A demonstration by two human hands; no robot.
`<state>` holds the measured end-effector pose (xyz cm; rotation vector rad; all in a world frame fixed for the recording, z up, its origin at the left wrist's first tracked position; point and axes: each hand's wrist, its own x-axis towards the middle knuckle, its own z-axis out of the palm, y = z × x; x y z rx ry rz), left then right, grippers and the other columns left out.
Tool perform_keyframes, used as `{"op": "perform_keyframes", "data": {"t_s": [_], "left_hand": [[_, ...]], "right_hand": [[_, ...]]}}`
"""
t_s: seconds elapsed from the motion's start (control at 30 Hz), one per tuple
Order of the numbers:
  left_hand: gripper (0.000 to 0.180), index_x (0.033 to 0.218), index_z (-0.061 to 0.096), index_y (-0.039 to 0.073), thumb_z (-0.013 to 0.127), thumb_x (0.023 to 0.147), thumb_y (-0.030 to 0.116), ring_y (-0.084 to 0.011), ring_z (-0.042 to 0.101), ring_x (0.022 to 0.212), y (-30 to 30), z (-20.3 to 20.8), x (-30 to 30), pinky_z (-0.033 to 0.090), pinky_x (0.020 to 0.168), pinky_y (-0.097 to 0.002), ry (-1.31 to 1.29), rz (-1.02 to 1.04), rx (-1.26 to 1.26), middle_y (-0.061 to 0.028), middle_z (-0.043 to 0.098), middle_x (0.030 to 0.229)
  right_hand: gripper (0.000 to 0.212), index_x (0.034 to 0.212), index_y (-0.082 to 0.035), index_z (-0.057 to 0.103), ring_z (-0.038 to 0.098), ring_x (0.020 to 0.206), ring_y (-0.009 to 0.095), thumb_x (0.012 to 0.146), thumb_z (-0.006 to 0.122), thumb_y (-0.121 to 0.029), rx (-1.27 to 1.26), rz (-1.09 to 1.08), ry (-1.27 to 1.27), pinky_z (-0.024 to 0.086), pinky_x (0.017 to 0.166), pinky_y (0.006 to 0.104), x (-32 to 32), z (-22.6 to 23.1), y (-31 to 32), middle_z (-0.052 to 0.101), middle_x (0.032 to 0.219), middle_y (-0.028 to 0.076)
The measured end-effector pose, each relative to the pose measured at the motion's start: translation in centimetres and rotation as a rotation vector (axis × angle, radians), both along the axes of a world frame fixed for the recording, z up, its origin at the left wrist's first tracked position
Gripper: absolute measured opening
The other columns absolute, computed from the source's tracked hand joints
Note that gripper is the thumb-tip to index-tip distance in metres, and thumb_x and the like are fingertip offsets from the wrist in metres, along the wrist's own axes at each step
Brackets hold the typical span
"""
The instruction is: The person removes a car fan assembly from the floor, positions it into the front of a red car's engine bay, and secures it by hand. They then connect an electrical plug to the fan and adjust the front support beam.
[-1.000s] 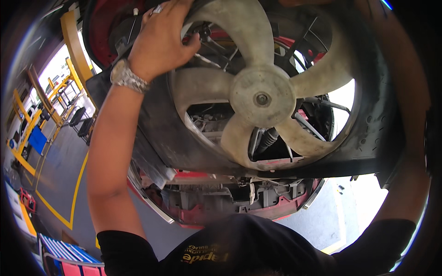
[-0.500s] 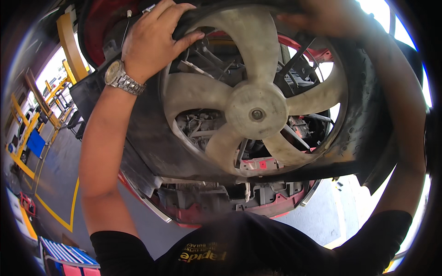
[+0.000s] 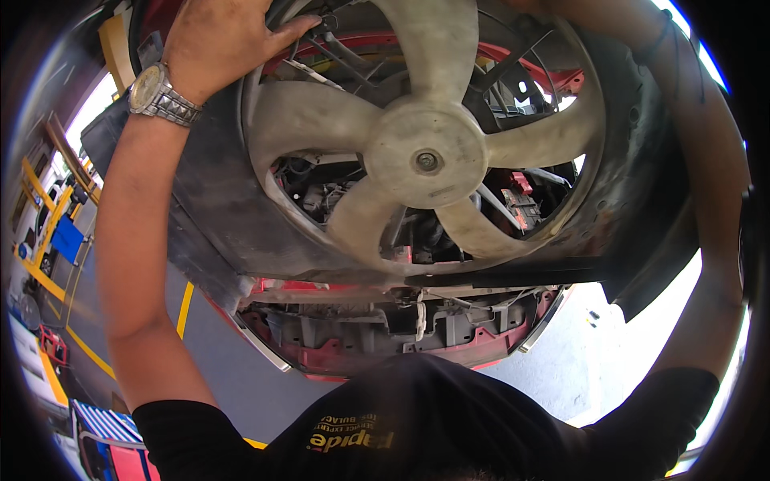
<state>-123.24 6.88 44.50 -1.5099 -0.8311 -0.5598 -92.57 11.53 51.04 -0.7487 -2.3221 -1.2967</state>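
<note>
Fan shroud (image 3: 212,212) shifted up-left w/ L hand (image 3: 224,40), thumb splayed; R hand (image 3: 581,10) cropped, can't tell either grip. Prob. mid-lift; next likely needs steady support.

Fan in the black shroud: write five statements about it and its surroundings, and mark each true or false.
1. The fan has five blades and sits within a black shroud. True.
2. The fan is bright red. False: it is a dingy beige.
3. The left hand is at the shroud's lower right. False: that hand is at its upper left.
4. The left forearm wears a metal-banded watch. True.
5. A yellow line marks the grey floor. True.
</note>
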Motion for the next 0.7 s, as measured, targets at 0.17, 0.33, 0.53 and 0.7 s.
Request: {"op": "perform_keyframes", "data": {"t_s": [0.17,0.33,0.53,0.7], "left_hand": [[0.062,0.129,0.063,0.016,0.086,0.075,0.035,-0.0202,0.067,0.101,-1.0,0.9,0.3,0.028,0.112,-0.0583,0.019,0.147,-0.044,-0.0006,0.064,0.108],[0.060,0.128,0.063,0.013,0.086,0.075,0.026,-0.0237,0.067,0.103,0.3,1.8,0.1,0.043,0.100,-0.0513,-0.096,-0.072,-0.172,-0.0042,0.065,0.108],[0.062,0.128,0.062,0.007,0.088,0.074,0.023,-0.0319,0.067,0.103,-1.6,3.2,0.1,0.056,0.085,-0.0397,0.088,-0.087,-0.110,-0.0108,0.063,0.107],[0.057,0.127,0.063,0.006,0.085,0.076,0.017,-0.0338,0.067,0.100,-1.9,3.6,0.9,0.057,0.086,-0.0420,0.121,0.019,-0.029,-0.0125,0.063,0.106]], "right_hand": [[0.037,0.100,-0.001,0.069,0.070,0.092,0.037,0.077,0.083,-0.027,-0.093,0.043,0.070,0.055,0.083,0.0475,0.5,0.1,1.6,0.071,0.092,0.019],[0.036,0.103,-0.002,0.070,0.072,0.089,0.035,0.077,0.083,-0.023,-0.100,0.133,0.085,0.055,0.082,0.0451,0.7,-1.0,0.5,0.073,0.093,0.019],[0.039,0.106,-0.001,0.070,0.072,0.090,0.035,0.078,0.086,-0.023,-0.019,0.185,0.102,0.056,0.083,0.0437,1.9,-0.1,1.0,0.073,0.094,0.019],[0.041,0.111,-0.001,0.070,0.072,0.092,0.036,0.079,0.085,-0.022,0.002,0.192,0.061,0.057,0.085,0.0436,1.0,0.7,1.5,0.073,0.096,0.020]]}}
